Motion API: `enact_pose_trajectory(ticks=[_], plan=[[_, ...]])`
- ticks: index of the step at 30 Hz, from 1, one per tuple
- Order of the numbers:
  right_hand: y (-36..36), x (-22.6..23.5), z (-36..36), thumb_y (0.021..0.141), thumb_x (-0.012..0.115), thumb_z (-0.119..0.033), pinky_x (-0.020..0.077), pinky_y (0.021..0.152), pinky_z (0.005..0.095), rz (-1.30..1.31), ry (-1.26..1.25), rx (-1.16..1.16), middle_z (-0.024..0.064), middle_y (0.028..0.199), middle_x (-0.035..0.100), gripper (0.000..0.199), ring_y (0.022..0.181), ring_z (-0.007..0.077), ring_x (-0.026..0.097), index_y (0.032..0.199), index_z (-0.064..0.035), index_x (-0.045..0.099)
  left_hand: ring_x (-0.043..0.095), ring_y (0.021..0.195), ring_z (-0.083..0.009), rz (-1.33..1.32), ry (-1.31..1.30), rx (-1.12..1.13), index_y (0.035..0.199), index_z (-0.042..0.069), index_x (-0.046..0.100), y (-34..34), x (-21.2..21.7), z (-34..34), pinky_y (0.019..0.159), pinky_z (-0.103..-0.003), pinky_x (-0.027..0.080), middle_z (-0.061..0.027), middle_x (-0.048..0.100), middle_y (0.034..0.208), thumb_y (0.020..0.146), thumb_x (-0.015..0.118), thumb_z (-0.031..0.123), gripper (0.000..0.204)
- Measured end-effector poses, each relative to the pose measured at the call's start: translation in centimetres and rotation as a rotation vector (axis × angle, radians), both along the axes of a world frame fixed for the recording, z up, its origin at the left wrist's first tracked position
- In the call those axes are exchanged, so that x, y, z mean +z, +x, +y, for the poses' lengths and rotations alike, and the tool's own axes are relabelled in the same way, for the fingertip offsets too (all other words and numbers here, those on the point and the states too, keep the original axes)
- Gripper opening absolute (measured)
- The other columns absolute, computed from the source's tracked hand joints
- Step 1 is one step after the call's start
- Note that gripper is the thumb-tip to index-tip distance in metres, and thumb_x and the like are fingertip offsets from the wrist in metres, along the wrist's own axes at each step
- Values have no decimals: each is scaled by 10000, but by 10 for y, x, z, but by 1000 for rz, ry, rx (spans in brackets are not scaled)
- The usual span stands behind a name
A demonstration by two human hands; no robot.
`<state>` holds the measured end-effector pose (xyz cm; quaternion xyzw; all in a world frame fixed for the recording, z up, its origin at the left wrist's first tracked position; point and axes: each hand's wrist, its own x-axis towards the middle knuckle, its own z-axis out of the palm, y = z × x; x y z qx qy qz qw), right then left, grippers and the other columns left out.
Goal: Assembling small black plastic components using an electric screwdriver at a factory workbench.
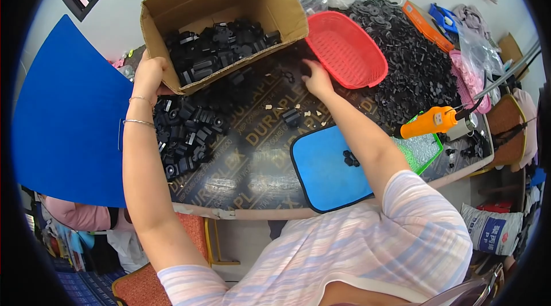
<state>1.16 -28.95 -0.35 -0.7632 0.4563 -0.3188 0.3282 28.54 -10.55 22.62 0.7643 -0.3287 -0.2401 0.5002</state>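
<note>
Left hand (150, 75) grips one tilted cardboard box (229, 4); right hand (317, 80) is half curled beside one red basket (347, 47).
The left hand is closed on the lower left edge of the box, which stands at the far side of the table (247, 159), and some of its fingers are hidden there; the right fingertips are dark and unclear, so I cannot tell if they hold something. I count one blue mat (327, 165) and one orange tool (429, 122); the black parts (186, 134), inside the box and below it, overlap too much for counting.
</note>
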Motion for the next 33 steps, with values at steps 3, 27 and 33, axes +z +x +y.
enact_pose_trajectory(ticks=[3,27,33], plan=[[-18,20,28,864,502,-89,477,896,393,-1186,1005,224,202,1248,487,388,1137,333,503,1243,-14,457,596,788,-318,-10,-24,10,1254,96,385,-4,4,-3,528,-473,561,-148,511,984,712,453,72,547],[-64,101,113,619,776,35,399,944,315,-730,346,623,153,1328,450,879,1184,177,456,1348,-56,294,601,766,-316,-36,-15,-4,1169,67,416,0,3,-6,520,-463,550,-139,524,950,709,436,91,461],[-67,107,119,606,810,-53,418,876,302,-475,143,518,100,1271,517,867,1083,153,499,1328,-69,331,603,774,-330,-64,-7,20,1176,68,415,-2,4,-5,505,-455,552,-147,523,953,713,443,97,465]])
